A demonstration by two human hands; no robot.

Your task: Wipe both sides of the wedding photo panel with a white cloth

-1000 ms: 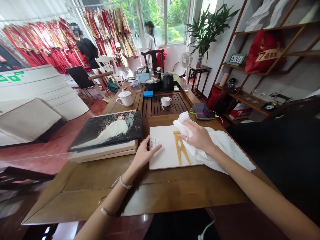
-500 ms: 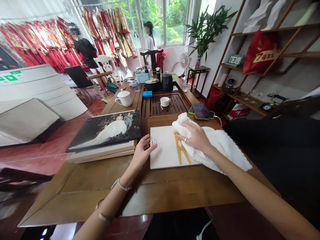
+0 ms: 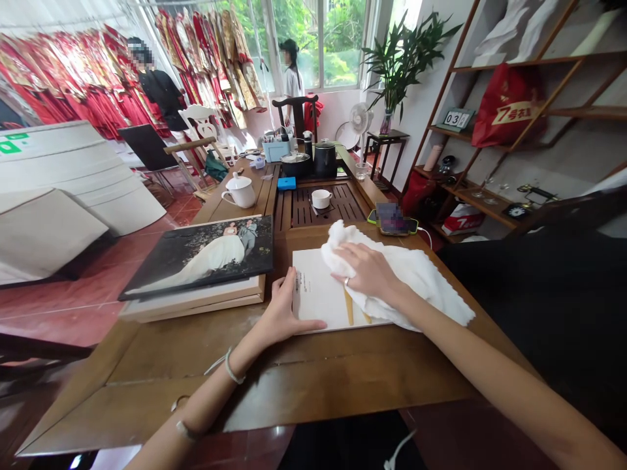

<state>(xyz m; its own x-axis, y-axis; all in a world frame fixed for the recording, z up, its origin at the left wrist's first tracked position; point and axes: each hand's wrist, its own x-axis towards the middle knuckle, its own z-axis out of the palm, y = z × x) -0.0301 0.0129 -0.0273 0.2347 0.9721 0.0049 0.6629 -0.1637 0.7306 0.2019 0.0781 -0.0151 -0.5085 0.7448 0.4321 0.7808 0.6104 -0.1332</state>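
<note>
Right hand (image 3: 368, 274) presses flat, fingers spread, on white cloth (image 3: 416, 274) over white board (image 3: 318, 297) (gold mark partly covered). Left hand (image 3: 284, 312) grips board's near-left edge, thumb along front.

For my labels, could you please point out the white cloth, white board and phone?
white cloth (image 3: 426, 277), head view, its right half
white board (image 3: 318, 297), head view, bare face
phone (image 3: 393, 217), head view, screen
</note>
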